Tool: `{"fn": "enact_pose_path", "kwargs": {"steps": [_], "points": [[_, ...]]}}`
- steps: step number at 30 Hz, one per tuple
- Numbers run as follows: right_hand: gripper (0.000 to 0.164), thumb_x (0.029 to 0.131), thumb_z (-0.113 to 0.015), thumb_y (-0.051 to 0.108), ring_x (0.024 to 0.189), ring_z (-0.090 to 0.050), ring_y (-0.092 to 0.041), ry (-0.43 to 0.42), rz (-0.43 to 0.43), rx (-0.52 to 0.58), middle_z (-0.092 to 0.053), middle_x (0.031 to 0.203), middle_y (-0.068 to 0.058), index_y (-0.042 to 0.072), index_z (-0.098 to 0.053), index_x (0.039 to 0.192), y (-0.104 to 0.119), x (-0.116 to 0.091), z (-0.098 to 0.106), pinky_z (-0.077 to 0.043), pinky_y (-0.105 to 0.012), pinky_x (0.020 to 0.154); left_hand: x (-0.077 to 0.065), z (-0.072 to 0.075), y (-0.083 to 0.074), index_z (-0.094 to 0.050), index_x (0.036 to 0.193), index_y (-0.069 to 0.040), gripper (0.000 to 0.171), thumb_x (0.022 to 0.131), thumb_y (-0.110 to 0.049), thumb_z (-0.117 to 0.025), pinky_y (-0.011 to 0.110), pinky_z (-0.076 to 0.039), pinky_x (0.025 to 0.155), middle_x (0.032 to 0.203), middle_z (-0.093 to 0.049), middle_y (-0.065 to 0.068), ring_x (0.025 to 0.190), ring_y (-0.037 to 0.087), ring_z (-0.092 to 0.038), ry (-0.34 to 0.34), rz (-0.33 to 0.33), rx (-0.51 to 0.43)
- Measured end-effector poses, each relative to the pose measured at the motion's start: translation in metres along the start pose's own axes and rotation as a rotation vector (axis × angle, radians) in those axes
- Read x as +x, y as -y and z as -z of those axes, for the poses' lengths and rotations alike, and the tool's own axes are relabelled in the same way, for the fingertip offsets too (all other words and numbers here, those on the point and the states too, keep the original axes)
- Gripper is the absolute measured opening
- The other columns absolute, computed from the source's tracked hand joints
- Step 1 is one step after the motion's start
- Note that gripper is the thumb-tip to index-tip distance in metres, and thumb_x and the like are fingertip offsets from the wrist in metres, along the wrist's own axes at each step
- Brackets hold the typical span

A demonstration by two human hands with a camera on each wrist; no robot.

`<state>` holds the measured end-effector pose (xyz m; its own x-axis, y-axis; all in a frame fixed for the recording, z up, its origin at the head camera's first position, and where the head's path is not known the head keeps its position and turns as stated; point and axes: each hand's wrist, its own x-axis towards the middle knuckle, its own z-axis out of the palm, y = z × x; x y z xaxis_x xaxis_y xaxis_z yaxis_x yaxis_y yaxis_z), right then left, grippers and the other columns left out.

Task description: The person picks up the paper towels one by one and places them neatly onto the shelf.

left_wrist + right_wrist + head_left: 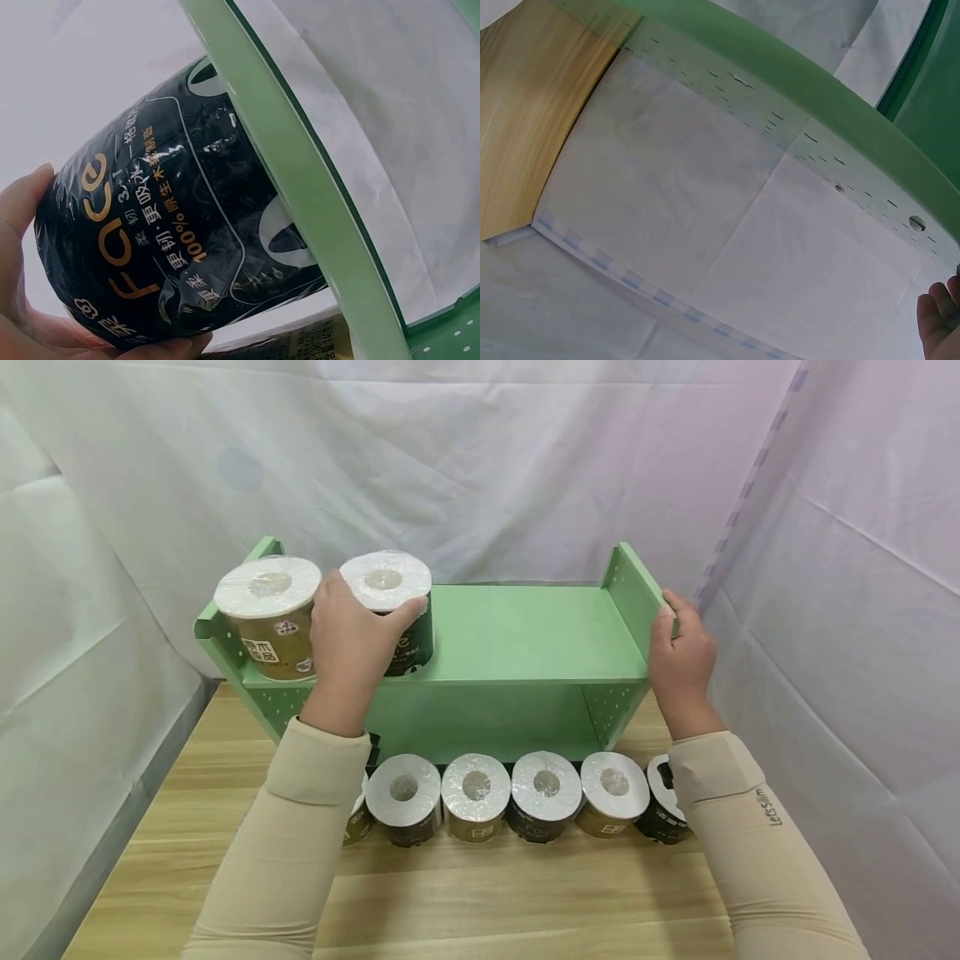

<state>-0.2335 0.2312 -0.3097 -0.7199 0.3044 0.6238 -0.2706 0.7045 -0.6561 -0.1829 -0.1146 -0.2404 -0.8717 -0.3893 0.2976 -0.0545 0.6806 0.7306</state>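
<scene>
Roll (172, 210), dark-wrapped, gripped between left fingers (332, 585) spread wide round its sides, right fingers (684, 610) gripping green shelf (517, 631)

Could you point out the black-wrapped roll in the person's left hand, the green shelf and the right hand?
Black-wrapped roll (169, 214): left wrist view, on its printed side.
Green shelf (525, 633): head view, on its bare upper board.
Right hand (681, 658): head view, on its back.

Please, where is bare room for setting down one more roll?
The green top board, between the black roll in the left hand and the right end panel; the table, in front of the roll row. Crowded: the board's left end, where the brown roll stands.
</scene>
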Motion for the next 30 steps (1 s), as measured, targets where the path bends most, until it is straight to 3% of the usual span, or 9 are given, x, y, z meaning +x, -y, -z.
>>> {"fn": "enact_pose_path", "kwargs": {"steps": [3,12,17,21,24,30], "points": [[0.042,0.100,-0.040,0.025,0.054,-0.034,0.001,0.001,-0.002,0.010,-0.065,0.121,-0.017,0.008,-0.059,0.133,0.0011,-0.0002,0.0001,-0.030,-0.021,0.053,-0.0003,0.0003,-0.0005,-0.036,0.138,0.003,0.096,0.072,-0.055,-0.076,0.050,-0.038,0.102,0.135,-0.045,0.020,0.124,0.038,-0.046,0.006,0.010,0.004],[0.042,0.100,-0.040,0.025,0.042,-0.019,0.004,0.004,0.002,0.005,-0.064,0.092,-0.024,0.008,-0.059,0.132,0.0004,0.0005,-0.0007,-0.025,-0.020,0.046,0.0008,-0.0006,-0.0009,-0.028,0.144,0.004,0.103,0.076,-0.060,-0.071,0.053,-0.037,0.104,0.140,-0.039,0.021,0.128,0.040,-0.042,0.039,0.016,0.034],[0.042,0.100,-0.040,0.026,0.046,-0.025,0.002,-0.003,-0.005,-0.001,-0.066,0.100,-0.023,0.008,-0.059,0.132,-0.0005,0.0008,-0.0021,-0.027,-0.021,0.049,0.0018,-0.0011,-0.0008,-0.026,0.144,0.004,0.104,0.076,-0.060,-0.070,0.053,-0.037,0.104,0.143,-0.036,0.021,0.129,0.040,-0.041,0.047,0.014,0.036],[0.042,0.099,-0.040,0.025,0.046,-0.024,0.002,-0.011,0.006,-0.004,-0.066,0.095,-0.024,0.008,-0.060,0.132,-0.0015,0.0010,-0.0033,-0.026,-0.021,0.049,0.0023,-0.0012,-0.0009,-0.022,0.146,0.003,0.106,0.076,-0.060,-0.070,0.054,-0.036,0.105,0.145,-0.033,0.021,0.130,0.040,-0.040,0.049,-0.006,0.039],[0.041,0.099,-0.040,0.024,0.042,-0.019,0.003,-0.010,0.011,-0.008,-0.060,0.078,-0.023,0.008,-0.060,0.132,-0.0021,0.0013,-0.0039,-0.024,-0.021,0.046,0.0023,-0.0012,-0.0007,-0.017,0.149,0.002,0.108,0.077,-0.061,-0.069,0.055,-0.035,0.106,0.148,-0.029,0.021,0.132,0.040,-0.038,0.053,-0.025,0.048],[0.041,0.099,-0.040,0.023,0.040,-0.017,0.001,-0.012,0.009,-0.019,-0.039,0.052,-0.005,0.008,-0.060,0.132,-0.0023,0.0018,-0.0043,-0.023,-0.021,0.043,0.0019,-0.0014,-0.0002,-0.016,0.152,0.001,0.105,0.081,-0.059,-0.066,0.056,-0.032,0.108,0.154,-0.018,0.022,0.138,0.040,-0.028,0.074,-0.061,0.092]]}}
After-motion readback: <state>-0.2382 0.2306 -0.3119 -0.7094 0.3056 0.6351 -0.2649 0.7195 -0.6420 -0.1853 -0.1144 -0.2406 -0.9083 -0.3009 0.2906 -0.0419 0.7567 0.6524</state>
